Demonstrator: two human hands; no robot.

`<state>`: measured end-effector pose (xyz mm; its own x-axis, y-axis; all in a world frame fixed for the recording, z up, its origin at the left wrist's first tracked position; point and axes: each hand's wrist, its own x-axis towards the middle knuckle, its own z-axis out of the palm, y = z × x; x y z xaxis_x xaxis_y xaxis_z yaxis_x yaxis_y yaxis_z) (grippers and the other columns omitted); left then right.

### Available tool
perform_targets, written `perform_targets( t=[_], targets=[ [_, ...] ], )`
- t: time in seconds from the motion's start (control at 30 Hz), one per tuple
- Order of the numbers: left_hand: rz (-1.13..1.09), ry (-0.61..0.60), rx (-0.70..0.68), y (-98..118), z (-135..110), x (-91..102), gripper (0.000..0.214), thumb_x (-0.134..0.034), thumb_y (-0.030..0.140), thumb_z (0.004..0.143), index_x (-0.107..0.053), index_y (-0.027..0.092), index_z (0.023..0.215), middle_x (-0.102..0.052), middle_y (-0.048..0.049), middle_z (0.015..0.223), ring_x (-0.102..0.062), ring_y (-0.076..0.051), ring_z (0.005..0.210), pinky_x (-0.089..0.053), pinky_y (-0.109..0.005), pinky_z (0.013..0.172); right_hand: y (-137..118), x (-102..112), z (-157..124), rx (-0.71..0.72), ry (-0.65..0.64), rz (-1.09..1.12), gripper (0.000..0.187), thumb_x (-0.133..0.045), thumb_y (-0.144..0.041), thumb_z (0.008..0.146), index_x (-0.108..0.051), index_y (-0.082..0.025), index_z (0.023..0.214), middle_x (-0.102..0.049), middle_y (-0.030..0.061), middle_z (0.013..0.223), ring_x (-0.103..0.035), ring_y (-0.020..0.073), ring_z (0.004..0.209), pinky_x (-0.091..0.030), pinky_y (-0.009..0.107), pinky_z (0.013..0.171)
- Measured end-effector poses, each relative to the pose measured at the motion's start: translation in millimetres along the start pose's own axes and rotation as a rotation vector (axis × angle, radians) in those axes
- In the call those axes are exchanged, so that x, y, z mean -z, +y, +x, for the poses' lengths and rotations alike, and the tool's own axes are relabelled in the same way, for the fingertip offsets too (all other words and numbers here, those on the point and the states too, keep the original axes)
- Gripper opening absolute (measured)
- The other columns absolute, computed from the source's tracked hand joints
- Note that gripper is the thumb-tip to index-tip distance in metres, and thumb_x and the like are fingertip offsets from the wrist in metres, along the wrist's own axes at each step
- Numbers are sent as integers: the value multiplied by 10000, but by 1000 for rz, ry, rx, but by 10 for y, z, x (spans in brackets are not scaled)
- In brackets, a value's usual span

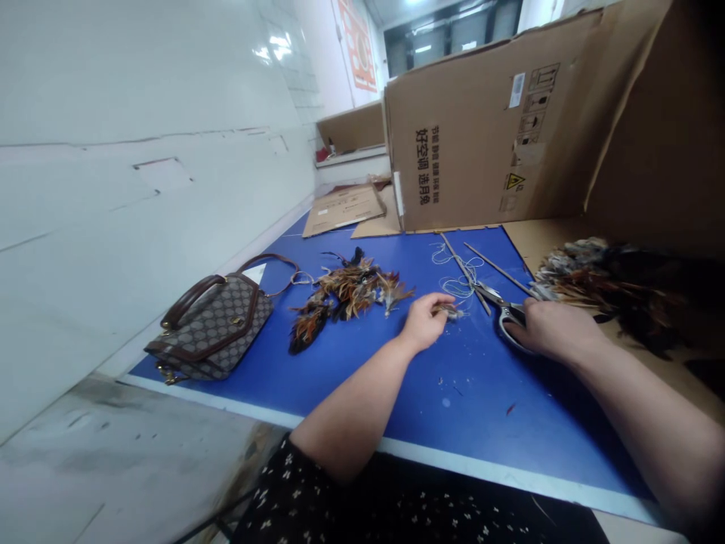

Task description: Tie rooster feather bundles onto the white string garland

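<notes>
My left hand (pixel 424 323) is closed around a small feather bundle (pixel 447 310), whose pale ends poke out to the right. In my right hand (pixel 558 329) is a pair of scissors (pixel 501 308), with fingers through the dark handle loops. The scissor blades point up and left, over a thin stick (pixel 461 261) and some tangled pale string (pixel 453 285). Left of my left hand lies a loose pile of brown, orange and black feathers (pixel 354 287). Beyond my right hand rests a larger heap of feathers (pixel 583 272), partly in shadow.
A patterned handbag (pixel 218 325) with a brown handle stands at the left of the blue table (pixel 340 385). A large cardboard box (pixel 470 151) rises at the back right. Flat cardboard (pixel 343 210) lies behind. A second thin stick (pixel 498 268) lies near the scissors.
</notes>
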<state>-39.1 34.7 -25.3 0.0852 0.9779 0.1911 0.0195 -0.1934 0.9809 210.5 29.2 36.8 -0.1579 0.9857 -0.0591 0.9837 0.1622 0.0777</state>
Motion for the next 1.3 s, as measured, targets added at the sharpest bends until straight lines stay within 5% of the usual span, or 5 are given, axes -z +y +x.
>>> perform_targets(
  t=[0.33,0.7,0.97,1.17,1.3],
  targets=[
    [403,-62,-299,90,-59,-5,174,-708,288,896,-785,185,1014,-726,-102,1014,-654,-207,927,-538,-364,908,31,-80,39,60,31,-65,445,-463,-543,999,-637,-133,983,-734,230,1003,-736,340,896,-432,381,654],
    [449,256,-285,64,140,264,136,-646,166,891,-779,194,901,-725,-91,950,-647,-211,902,-528,-373,891,-16,-105,5,146,430,-169,463,-355,-543,1049,-609,-191,888,-690,148,893,-711,313,780,-374,378,597],
    [678,279,-266,56,222,529,132,-631,144,879,-756,182,900,-702,-125,977,-628,-261,980,-480,-435,1016,-194,-138,-58,295,410,-110,422,-347,-451,1057,-589,-211,809,-713,107,852,-698,262,701,-234,349,531],
    [1024,401,-64,191,187,872,302,-757,301,827,-696,134,1071,-604,-243,1219,-480,-392,1268,-375,-534,1109,-203,-87,-63,328,362,-83,431,-355,-429,1063,-573,-191,777,-719,119,833,-690,241,680,-248,332,551],
    [989,402,107,202,200,1042,324,-857,280,705,-705,141,955,-666,-231,1074,-597,-387,1159,-407,-496,1057,-207,-73,-70,330,331,-71,436,-364,-439,1067,-597,-184,800,-721,120,849,-705,249,706,-235,335,553]
  ],
)
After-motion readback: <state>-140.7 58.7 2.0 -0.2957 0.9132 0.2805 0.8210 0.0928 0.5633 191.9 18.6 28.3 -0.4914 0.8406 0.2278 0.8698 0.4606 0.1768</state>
